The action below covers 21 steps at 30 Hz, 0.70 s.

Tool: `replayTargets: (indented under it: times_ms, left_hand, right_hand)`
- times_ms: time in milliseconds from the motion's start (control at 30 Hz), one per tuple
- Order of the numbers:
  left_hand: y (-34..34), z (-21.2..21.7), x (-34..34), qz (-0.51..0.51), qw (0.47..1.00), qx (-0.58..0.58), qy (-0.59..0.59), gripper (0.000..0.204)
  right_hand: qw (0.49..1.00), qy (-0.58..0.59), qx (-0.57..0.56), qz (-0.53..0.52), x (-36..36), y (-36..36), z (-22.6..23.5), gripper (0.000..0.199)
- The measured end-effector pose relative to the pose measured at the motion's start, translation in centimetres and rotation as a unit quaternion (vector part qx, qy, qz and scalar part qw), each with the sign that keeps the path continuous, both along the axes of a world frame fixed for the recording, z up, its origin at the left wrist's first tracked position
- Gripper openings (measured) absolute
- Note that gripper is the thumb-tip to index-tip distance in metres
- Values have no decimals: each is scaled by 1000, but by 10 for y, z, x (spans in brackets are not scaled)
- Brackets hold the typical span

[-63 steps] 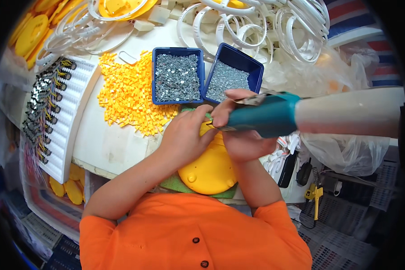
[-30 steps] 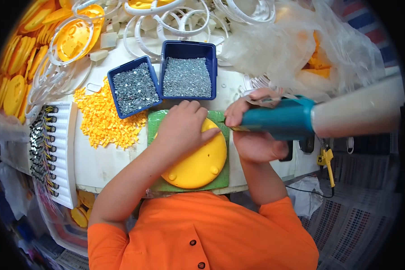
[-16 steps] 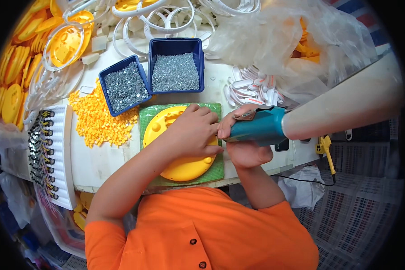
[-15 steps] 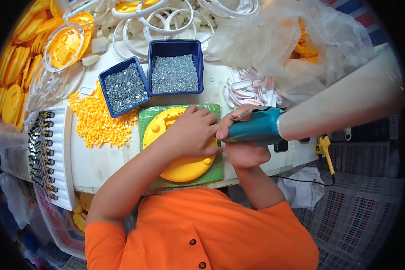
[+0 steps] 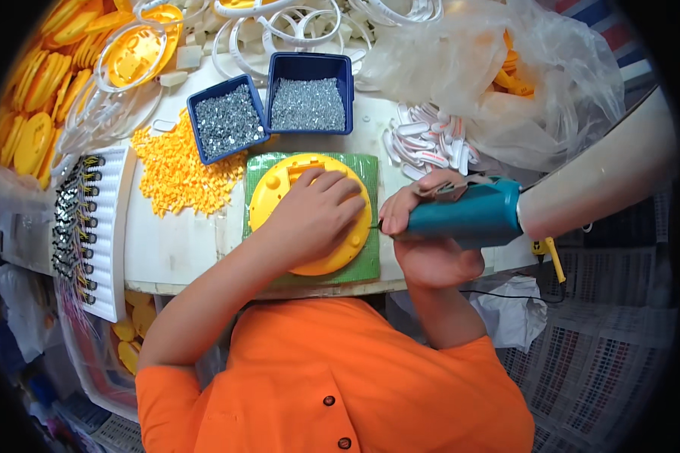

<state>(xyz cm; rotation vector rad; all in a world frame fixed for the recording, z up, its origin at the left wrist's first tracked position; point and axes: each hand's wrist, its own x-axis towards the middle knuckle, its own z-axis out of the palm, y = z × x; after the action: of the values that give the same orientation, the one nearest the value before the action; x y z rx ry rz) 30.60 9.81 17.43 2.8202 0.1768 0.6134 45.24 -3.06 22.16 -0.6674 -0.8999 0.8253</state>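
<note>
A yellow round plastic casing [image 5: 281, 187] lies on a green mat [image 5: 368, 264] at the table's front edge. My left hand [image 5: 317, 213] is bent over the casing, its curled fingers gripping it near a rectangular recess; the palm hides much of the surface. Just right of the casing, my right hand [image 5: 431, 234] is wrapped round a teal electric screwdriver [image 5: 468, 215], held almost level. Its dark, thin tip points left toward the casing's edge. A pale thick sleeve [image 5: 589, 174] runs from the screwdriver's rear to the upper right.
Two blue bins [image 5: 347, 94] of small metal parts stand behind the mat, beside loose yellow pieces [image 5: 181, 177]. White-grey plastic parts [image 5: 431, 140] and a clear bag [image 5: 446, 60] lie right. A white ridged tray [image 5: 117, 241] with wired parts is left; a yellow-handled tool [image 5: 555, 260] hangs right.
My right hand has drawn the screwdriver rightward, away from my left hand and the casing. My left fingers have drawn closer together on the casing. The whole view has shifted slightly.
</note>
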Motion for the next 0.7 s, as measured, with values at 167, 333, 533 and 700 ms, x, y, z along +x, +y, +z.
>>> replayTargets:
  times_ms: [167,333,533,700]
  left_hand:
    - [-55,10,-41,74,994,-37,64,58]
    - [-74,-24,-32,136,988,70,9,56]
    - [-79,-32,-31,148,983,107,-9,45]
    - [-79,-35,-31,149,982,112,-16,45]
  right_hand:
    - [997,46,-48,34,-27,-27,-9,89]
    - [998,23,-45,27,-36,-28,-22,85]
    - [998,46,-51,-10,-44,-30,-34,81]
    - [999,13,-31,-1,-40,-28,-35,82]
